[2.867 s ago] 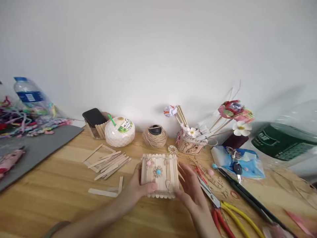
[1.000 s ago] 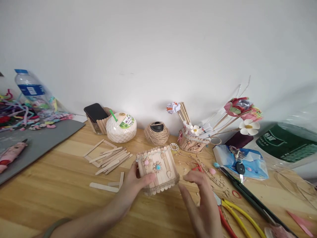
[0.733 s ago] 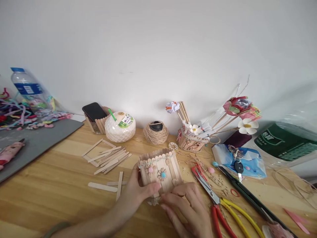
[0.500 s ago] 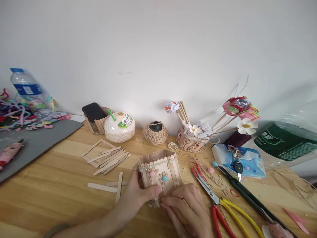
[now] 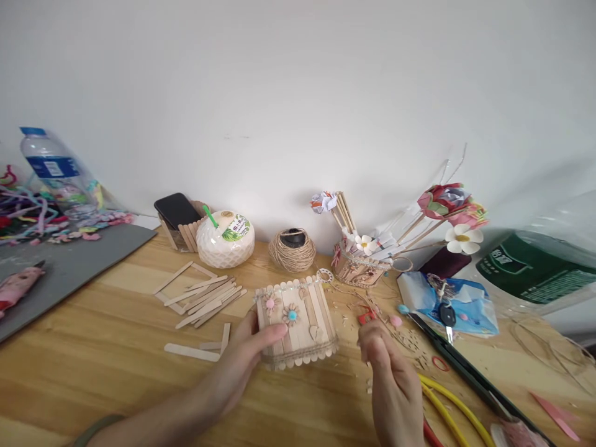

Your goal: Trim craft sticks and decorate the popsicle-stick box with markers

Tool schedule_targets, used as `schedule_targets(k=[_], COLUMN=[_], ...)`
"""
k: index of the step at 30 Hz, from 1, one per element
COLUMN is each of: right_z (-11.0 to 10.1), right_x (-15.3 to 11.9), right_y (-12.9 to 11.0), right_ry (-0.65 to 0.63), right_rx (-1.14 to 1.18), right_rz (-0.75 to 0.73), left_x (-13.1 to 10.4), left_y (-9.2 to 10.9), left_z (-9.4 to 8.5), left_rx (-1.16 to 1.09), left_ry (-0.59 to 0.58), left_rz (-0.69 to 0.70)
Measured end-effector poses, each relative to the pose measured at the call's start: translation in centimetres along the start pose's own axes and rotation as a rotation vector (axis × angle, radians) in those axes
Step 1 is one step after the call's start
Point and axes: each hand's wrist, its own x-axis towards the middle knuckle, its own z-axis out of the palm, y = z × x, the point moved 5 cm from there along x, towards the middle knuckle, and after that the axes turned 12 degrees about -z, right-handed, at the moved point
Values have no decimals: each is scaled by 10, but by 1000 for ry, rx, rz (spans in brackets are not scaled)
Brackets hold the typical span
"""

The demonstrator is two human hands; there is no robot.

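Observation:
A small box of craft sticks (image 5: 300, 323) is tilted back in my left hand (image 5: 251, 347), its thumb on the front and its other fingers behind the left side. The front bears a pink-centred flower, a blue-centred flower and wooden hearts, with twine along the bottom and a beaded trim at the top. My right hand (image 5: 388, 372) is off the box, to its right, over the scissors; its fingers are curled closed, and whatever they hold, if anything, is too small to make out.
Craft sticks (image 5: 212, 298) lie left of the box. Behind stand a phone holder (image 5: 179, 220), a white coconut (image 5: 226, 239), a twine ball (image 5: 292, 248) and a decorated flower container (image 5: 361, 264). To the right are yellow handles (image 5: 447, 403), a blue packet (image 5: 470, 304) and a large bottle (image 5: 535, 267).
My right hand has left the lower edge of the box and moved right, over the scissors. The box has tipped back and shifted slightly left, showing its full front and bottom twine.

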Motion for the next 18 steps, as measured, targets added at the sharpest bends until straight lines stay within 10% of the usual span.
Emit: schedule_targets(k=[7,18], right_z=[28,42], right_x=[-11,-20], right_y=[22,14], right_ry=[-69,-193], right_rx=[430,574], right_rz=[402,488], left_x=[-1,1], left_y=[-1,-4], left_z=[2,-7], left_rx=[22,192], left_ry=[-85,139], left_rz=[-14,96])
